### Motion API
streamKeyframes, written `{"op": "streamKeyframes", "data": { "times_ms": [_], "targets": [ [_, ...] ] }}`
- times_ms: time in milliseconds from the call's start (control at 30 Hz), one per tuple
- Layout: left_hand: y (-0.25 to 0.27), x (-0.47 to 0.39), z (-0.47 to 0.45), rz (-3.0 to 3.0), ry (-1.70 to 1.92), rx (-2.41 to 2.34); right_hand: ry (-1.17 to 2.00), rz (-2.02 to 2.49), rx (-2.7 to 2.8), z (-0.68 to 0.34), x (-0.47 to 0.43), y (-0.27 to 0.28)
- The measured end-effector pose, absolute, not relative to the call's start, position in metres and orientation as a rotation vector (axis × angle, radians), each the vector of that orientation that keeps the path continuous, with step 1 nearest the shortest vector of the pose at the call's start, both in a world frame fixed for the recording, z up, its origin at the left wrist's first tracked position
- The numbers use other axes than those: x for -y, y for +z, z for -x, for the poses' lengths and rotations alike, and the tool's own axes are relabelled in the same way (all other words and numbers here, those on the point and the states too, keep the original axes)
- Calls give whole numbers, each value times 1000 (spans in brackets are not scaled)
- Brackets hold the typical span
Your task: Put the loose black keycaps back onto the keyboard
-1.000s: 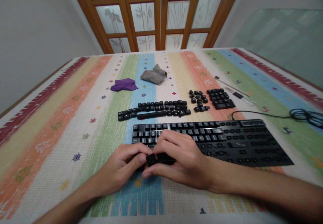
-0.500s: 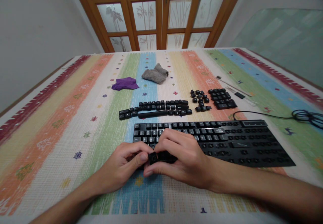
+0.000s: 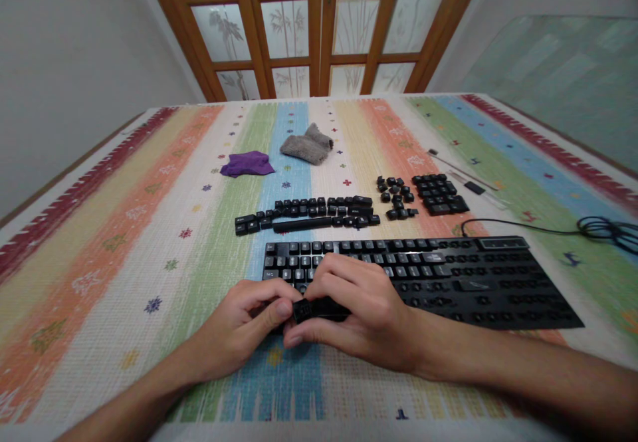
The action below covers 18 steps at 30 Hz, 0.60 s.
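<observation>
A black keyboard [image 3: 478, 302] lies in front of me, with keycaps on its upper left rows and bare switch sockets over much of its right side. Above its lower left part, both hands meet around a small black keycap [image 3: 302, 310]. My left hand [image 3: 249, 322] is closed, its thumb tip and index finger against the keycap's left side. From the right, my right hand [image 3: 356, 309] curls over the keyboard, fingers bent and thumb below, also closed on the keycap. The keyboard's lower left keys are mostly hidden under my hands.
Behind the keyboard lie rows of loose keycaps [image 3: 304, 219], including a long space bar. More keycaps [image 3: 438, 196] sit at the right, near a thin brush [image 3: 461, 168]. A purple cloth [image 3: 248, 164] and a grey cloth [image 3: 306, 146] lie farther back. A coiled cable [image 3: 603, 229] rests at right.
</observation>
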<state>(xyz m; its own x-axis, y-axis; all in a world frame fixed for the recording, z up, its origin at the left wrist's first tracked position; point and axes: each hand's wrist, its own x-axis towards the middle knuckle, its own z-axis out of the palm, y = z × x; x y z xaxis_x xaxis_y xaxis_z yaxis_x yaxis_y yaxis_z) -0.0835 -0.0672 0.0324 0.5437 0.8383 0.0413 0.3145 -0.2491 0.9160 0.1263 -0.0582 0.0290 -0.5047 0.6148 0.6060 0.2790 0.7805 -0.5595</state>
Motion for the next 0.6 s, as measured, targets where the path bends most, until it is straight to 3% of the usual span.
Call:
{"op": "streamKeyframes", "data": {
  "times_ms": [600],
  "targets": [
    [28,67,87,-1781,726,-980,467,630,2242,-130,52,32]
  ]
}}
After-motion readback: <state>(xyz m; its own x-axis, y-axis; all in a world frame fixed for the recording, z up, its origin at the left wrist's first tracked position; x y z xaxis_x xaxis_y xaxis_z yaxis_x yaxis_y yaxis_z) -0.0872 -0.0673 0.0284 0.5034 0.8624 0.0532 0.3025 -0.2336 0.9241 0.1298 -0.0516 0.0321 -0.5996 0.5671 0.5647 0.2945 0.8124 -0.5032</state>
